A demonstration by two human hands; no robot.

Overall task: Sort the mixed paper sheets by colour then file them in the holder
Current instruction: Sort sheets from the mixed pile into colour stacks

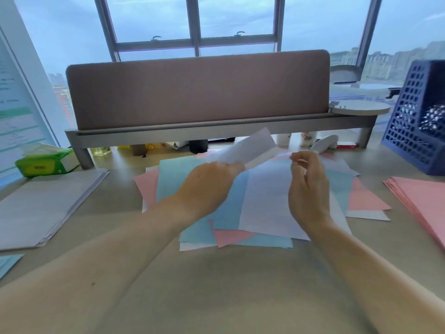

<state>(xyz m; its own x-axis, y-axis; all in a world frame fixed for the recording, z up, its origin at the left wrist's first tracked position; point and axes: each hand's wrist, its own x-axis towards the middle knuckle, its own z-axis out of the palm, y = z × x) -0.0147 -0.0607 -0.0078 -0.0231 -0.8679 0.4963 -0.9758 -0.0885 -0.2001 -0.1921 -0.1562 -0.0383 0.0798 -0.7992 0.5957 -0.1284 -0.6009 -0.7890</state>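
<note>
White sheet [243, 148] is gripped by left hand [207, 186] at frame centre, right hand [309, 186] grasp not discernible; a clinging second sheet could be dragged off the mixed pile [262, 203].

Ahead of me a brownish fabric partition [197, 90] stands on a grey metal riser [216, 135], with the window [192, 20] and hazy buildings behind it. A round white disc [361, 108] lies on the riser's right end. Under the riser I see paper cups [308, 138] and a black cylinder [198, 145]. A green tissue pack [45, 162] lies on the surface [216, 285] at my left, near a printed board [14, 116].
</note>
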